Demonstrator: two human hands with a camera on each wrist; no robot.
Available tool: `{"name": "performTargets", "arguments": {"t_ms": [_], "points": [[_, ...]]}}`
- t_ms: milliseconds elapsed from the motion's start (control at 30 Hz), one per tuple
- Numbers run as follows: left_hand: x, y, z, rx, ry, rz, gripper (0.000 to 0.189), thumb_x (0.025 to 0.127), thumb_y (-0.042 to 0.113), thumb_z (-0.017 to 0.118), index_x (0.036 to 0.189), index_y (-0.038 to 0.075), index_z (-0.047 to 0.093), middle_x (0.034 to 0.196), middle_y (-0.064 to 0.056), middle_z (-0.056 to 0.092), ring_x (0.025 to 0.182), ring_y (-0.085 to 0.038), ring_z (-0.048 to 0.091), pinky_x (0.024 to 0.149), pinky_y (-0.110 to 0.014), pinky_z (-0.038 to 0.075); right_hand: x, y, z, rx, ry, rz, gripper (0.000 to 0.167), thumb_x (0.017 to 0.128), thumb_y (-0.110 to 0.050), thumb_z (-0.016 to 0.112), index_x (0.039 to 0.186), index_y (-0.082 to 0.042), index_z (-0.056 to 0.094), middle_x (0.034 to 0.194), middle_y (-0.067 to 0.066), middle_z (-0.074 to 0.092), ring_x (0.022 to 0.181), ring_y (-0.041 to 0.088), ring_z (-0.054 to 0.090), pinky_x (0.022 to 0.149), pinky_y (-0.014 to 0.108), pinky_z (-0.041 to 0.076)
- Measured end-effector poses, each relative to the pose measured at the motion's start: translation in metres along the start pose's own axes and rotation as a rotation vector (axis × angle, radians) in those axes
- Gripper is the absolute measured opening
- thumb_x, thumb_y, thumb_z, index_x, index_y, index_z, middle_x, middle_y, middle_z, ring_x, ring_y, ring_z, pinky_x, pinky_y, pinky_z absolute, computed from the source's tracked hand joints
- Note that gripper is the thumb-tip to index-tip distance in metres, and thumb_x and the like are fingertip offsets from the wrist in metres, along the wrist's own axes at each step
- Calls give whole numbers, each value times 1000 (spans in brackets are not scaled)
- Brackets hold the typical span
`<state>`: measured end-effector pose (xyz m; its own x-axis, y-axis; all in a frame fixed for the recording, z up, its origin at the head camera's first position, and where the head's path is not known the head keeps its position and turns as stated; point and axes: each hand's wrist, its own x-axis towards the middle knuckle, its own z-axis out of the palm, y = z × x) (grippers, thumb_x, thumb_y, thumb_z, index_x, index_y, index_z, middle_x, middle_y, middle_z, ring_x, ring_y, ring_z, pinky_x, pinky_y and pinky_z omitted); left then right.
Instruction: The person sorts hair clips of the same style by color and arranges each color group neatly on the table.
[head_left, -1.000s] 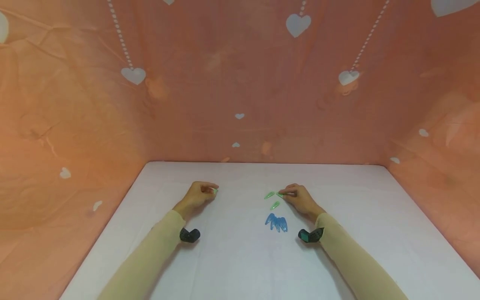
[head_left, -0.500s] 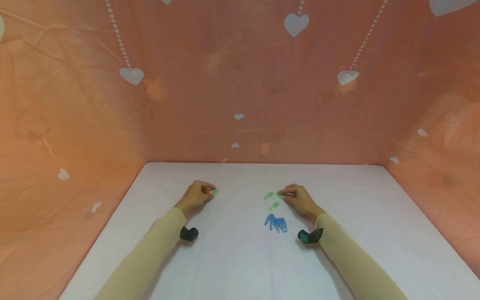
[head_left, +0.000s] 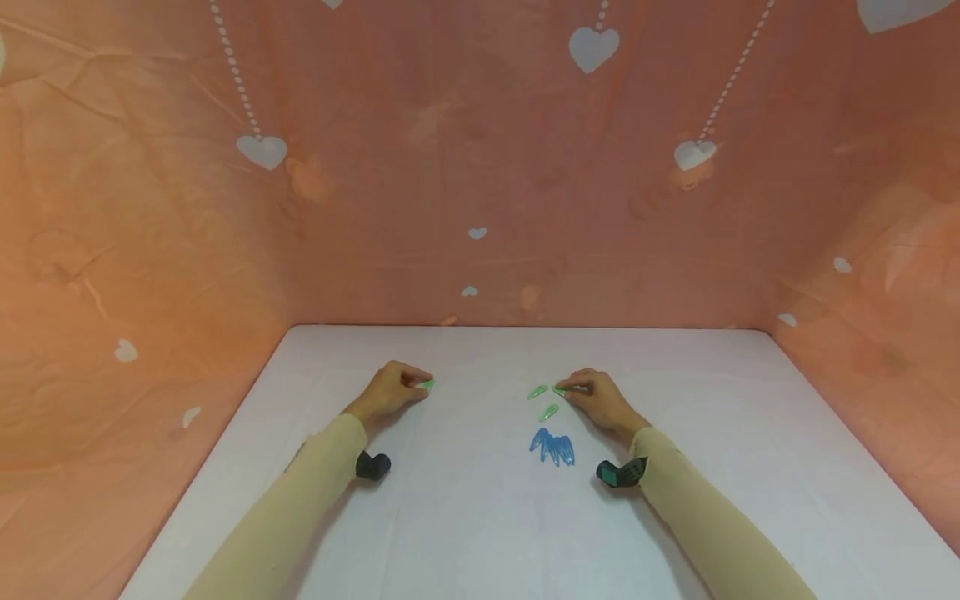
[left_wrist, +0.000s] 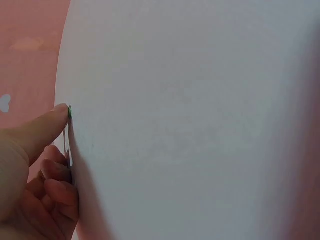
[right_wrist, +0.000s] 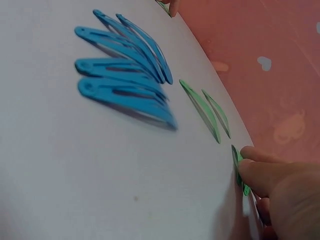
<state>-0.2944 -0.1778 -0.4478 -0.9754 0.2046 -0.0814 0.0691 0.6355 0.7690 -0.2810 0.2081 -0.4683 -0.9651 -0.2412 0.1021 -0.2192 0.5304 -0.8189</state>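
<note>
Head, left hand: pinching a green clip with one end sticking out, far and left; presumably pinched because too thin for grasping whole.
Head, right hand: pinching a second green clip, just beside two loose green clips.
Head, blue clips: fanned on the white table, nearer than the green, perhaps sorted by colour.
Left wrist, thumb: covering most of the green clip, leaving only a sliver visible.
Right wrist, fingers: hiding the middle of the held clip; hard to tell if one or two.
</note>
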Motion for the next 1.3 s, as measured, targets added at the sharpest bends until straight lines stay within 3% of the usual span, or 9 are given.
{"name": "performTargets", "arguments": {"t_ms": [100,267,433,633,833,1000,1167,1300], "points": [[0,0,-1,-4,2,-17,31,90,9,74,121,3,72,84,0,53,85,-14,48,76,-27,39,0,0,0,-12,4,-6,22,94,3,61,112,3,74,120,23,62,123,41,53,111,60,38],[0,1,-4,65,-6,-30,32,90,16,76,121,8,74,84,1,53,84,-15,48,73,-28,38,1,-1,-1,-36,4,6,22,93,4,62,112,2,75,120,23,63,123,42,53,111,60,38],[3,-3,-6,8,-47,-19,34,90,14,76,123,4,72,76,2,49,78,-14,45,73,-28,37,2,-6,-3,-128,-20,17,22,94,1,62,112,-1,75,117,20,65,121,40,56,109,59,40],[5,-7,-8,-41,-85,-7,36,90,8,75,124,-1,70,70,3,44,73,-13,43,70,-28,37,1,-15,-7,-209,-33,8,20,94,-1,64,110,-1,76,106,17,63,100,28,57,92,41,46],[4,-3,-6,-34,-69,-21,36,89,6,76,124,0,70,71,3,45,73,-13,43,69,-26,37,1,-12,-11,-185,-47,41,24,94,-3,65,115,-3,74,109,16,63,100,25,54,89,35,42],[2,-2,-6,-30,-68,-22,36,89,7,75,124,0,70,69,4,43,71,-12,42,69,-26,36,-2,-15,-11,-121,-59,58,30,93,-3,66,122,-2,71,118,19,65,103,27,54,91,37,43],[1,-1,-6,-49,-70,-46,37,90,7,75,125,0,69,70,4,43,72,-12,42,69,-26,36,-6,-22,-8,-74,-100,69,34,93,-5,67,127,-3,68,114,16,65,103,25,54,91,36,43],[0,1,-6,-67,-76,-59,37,90,7,74,126,0,69,71,4,43,74,-12,42,70,-26,37,-6,-25,-10,-105,-103,67,34,94,-6,66,128,-3,68,108,13,64,97,22,53,84,31,43]]}}
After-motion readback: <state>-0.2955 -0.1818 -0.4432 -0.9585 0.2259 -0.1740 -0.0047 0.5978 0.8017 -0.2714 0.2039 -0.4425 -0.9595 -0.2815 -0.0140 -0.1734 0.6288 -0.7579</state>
